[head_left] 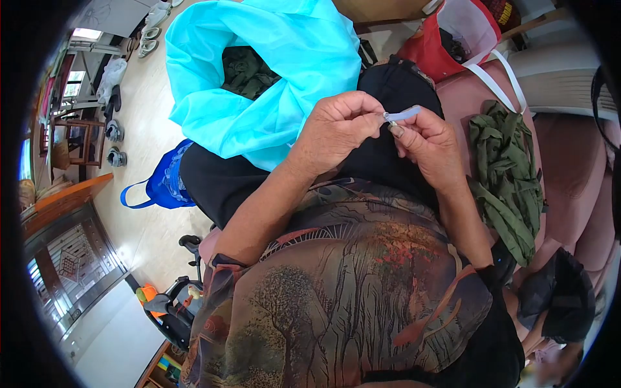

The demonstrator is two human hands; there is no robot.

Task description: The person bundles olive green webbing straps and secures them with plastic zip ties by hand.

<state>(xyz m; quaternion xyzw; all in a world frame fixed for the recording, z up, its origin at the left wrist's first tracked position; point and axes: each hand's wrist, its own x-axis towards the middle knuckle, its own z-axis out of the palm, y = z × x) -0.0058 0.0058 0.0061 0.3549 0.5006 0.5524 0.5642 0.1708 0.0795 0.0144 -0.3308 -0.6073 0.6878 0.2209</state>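
Note:
My left hand (339,129) is closed in a pinch at the near end of a small pale bluish strip (406,114). A tiny shiny piece shows at that end, too small to name. My right hand (428,143) meets it from the other side, with the strip between its thumb and bent fingers. Both hands are held above my lap, over the dark trousers. Just beyond the left hand, a large turquoise cloth bag (310,48) gapes, with dark green fabric (248,72) inside. Olive green cloth straps or garments (504,174) lie in a heap on the seat to the right.
A red bag (420,52) with white handles stands at the upper right on the pink seat (456,97). On the floor at left are a blue bag (169,181) and several shoes (115,132). Another person's dark clothing (566,297) shows at lower right.

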